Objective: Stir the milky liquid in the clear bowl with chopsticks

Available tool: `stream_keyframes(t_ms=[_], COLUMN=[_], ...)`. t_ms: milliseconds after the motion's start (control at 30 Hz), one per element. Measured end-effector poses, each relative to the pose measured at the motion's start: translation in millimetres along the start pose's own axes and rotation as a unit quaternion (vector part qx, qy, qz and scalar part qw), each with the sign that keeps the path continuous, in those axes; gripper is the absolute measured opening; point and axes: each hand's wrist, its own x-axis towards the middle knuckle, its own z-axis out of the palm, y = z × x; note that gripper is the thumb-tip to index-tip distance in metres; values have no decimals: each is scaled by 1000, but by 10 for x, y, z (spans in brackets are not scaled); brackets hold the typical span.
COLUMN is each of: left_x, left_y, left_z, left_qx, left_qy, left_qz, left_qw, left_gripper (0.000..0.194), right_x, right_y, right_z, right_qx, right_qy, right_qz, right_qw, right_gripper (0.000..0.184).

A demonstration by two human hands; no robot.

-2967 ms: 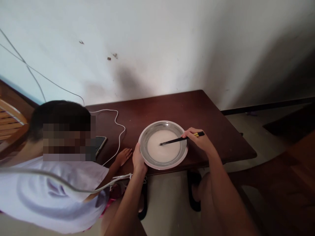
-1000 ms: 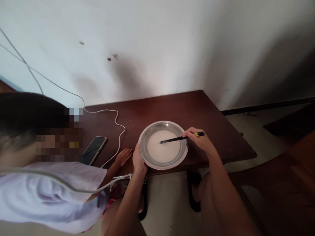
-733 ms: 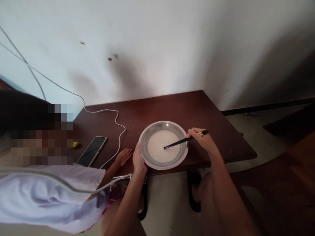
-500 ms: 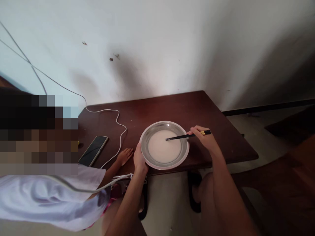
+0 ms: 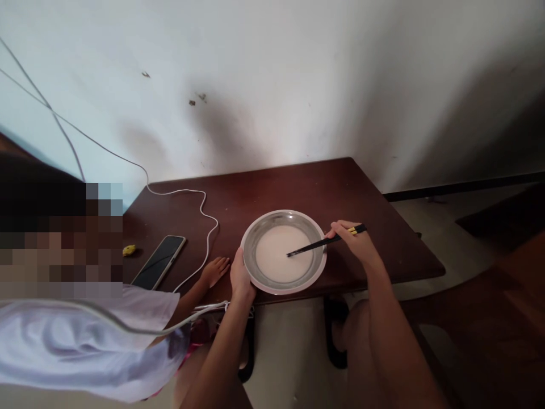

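A round metal basin (image 5: pixel 255 238) with a pale rim stands at the front edge of the dark red table. Inside it lies a milky, off-white liquid (image 5: pixel 276 255). My left hand (image 5: pixel 242 277) grips the basin's left rim, its fingers partly hidden beneath the side. Black chopsticks (image 5: pixel 315 245) with yellow bands are pinched in my right hand (image 5: pixel 349 236) over the basin's right rim. Their tips touch the liquid near its middle.
Another person's hand (image 5: pixel 216 271) rests flat on the table (image 5: pixel 272 190), left of the basin. Beyond it are a white cable (image 5: pixel 208 238), a phone (image 5: pixel 162 261) and a small yellow object (image 5: pixel 129 250). A wall (image 5: pixel 276 85) rises behind.
The chopstick tips have moved toward me within the liquid, tilting the chopsticks more. My left hand stays on the rim. The other person's head has shifted slightly left, uncovering the yellow object.
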Motion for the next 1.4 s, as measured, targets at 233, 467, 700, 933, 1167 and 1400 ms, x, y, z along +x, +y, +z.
stream_keyframes(t_ms=[233, 467, 700, 933, 1167, 1400], left_x=[6, -11, 45, 83, 37, 111], left_y=[7, 12, 0, -53, 4, -65], left_z=[0, 11, -43, -44, -45, -81], left_qx=[2, 11, 5, 22, 26, 10], left_qy=[-2, 14, 11, 2, 9, -19], left_qz=[5, -6, -1, 8, -8, 12], left_qw=[1000, 1000, 1000, 1000, 1000, 1000], left_gripper=[14, 19, 17, 21, 22, 19], right_x=[15, 1, 1, -1, -6, 11], right_y=[14, 5, -6, -20, -26, 14], right_z=[31, 67, 25, 80, 71, 18], right_qx=[-20, 4, -3, -12, 0, -17], right_qy=[13, -50, 17, -25, -27, 41], right_qz=[-22, -19, -5, -24, -1, -13], right_qw=[999, 999, 1000, 999, 1000, 999], right_gripper=[29, 28, 35, 25, 33, 34])
